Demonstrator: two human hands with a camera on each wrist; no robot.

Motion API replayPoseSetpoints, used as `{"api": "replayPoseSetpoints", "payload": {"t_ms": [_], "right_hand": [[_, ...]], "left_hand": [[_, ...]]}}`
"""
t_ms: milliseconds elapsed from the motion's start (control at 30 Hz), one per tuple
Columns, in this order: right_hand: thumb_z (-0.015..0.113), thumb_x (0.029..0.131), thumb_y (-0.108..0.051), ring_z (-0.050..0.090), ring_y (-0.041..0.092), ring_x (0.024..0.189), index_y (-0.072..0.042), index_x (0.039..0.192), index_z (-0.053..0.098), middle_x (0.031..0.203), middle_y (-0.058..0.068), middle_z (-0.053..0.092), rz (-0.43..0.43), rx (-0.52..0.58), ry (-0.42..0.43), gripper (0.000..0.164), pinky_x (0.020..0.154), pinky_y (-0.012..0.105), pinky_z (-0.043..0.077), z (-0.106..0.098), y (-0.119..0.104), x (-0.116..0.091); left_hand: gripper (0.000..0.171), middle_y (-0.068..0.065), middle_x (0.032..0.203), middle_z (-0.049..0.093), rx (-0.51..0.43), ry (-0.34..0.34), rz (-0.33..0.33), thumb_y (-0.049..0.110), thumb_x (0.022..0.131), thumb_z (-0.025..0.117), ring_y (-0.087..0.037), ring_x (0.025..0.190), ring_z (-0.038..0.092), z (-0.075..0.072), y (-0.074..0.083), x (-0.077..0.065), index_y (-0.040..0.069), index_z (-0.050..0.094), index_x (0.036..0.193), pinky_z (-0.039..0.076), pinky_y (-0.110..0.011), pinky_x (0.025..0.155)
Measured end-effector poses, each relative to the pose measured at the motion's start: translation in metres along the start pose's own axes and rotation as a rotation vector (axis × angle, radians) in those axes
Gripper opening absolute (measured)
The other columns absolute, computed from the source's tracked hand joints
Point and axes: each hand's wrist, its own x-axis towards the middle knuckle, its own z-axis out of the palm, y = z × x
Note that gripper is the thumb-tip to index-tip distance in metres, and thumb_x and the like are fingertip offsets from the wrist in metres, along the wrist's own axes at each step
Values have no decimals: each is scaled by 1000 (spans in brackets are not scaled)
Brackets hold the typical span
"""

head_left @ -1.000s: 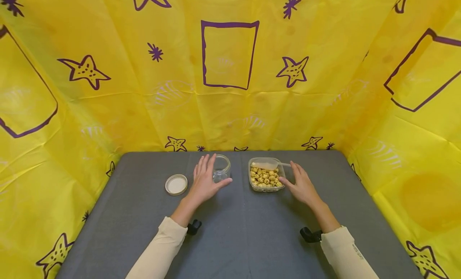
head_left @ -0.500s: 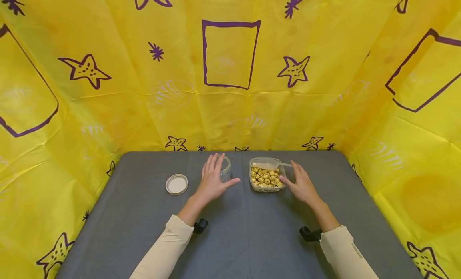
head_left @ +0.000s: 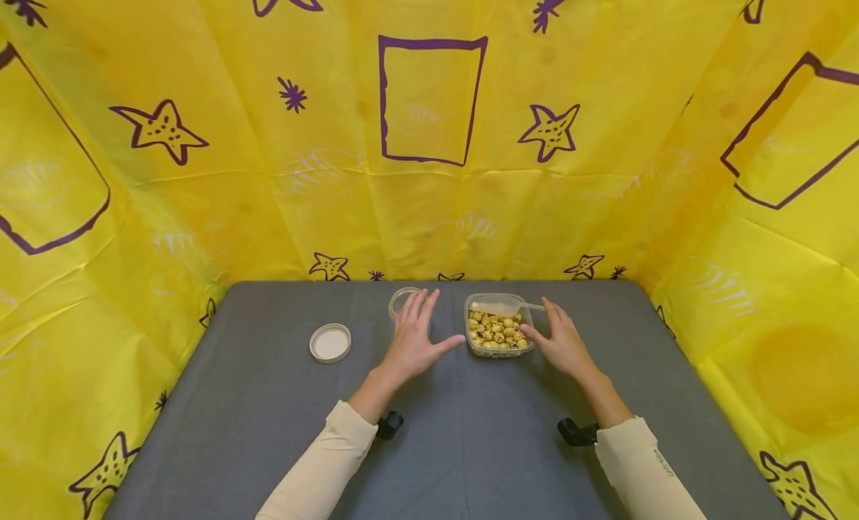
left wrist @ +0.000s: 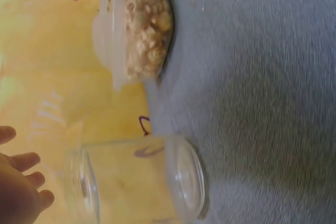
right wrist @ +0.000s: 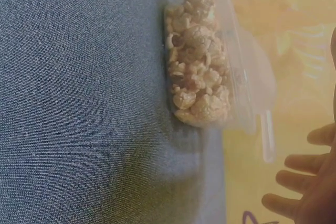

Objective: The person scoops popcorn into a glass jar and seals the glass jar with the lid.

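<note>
My left hand [head_left: 414,345] hovers with spread fingers between a clear glass jar [head_left: 400,302] and a plastic tub [head_left: 499,351], overlapping part of the jar in the head view. Upright and without its lid, the jar also shows in the left wrist view. Popcorn [right wrist: 199,66] with a caramel-like coating fills the clear tub. Across the tub's far side lies a translucent white scoop [head_left: 496,309], its handle pointing right. My right hand [head_left: 564,345] is held beside the tub's right edge, thumb and fingers apart, near the scoop handle. Neither hand grips anything.
A round jar lid [head_left: 330,343] with a white inside lies left of the jar. Grey cloth covers the table [head_left: 255,401]. Yellow printed sheeting [head_left: 429,207] rises behind the table and along both sides.
My left hand has moved right, passing in front of the jar toward the tub. The right hand stays in nearly the same place. Jar, lid, tub and scoop have not moved.
</note>
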Motion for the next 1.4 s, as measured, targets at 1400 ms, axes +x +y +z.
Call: {"api": "replayPoseSetpoints", "payload": {"t_ms": [1400], "right_hand": [[41, 100, -54, 25, 48, 143, 2, 155, 11, 156, 30, 23, 99, 155, -61, 83, 111, 66, 26, 0, 24, 20]], "left_hand": [[84, -15, 156, 33, -230, -140, -101, 49, 87, 68, -34, 144, 32, 58, 2, 0, 11, 31, 153, 33, -54, 113]]}}
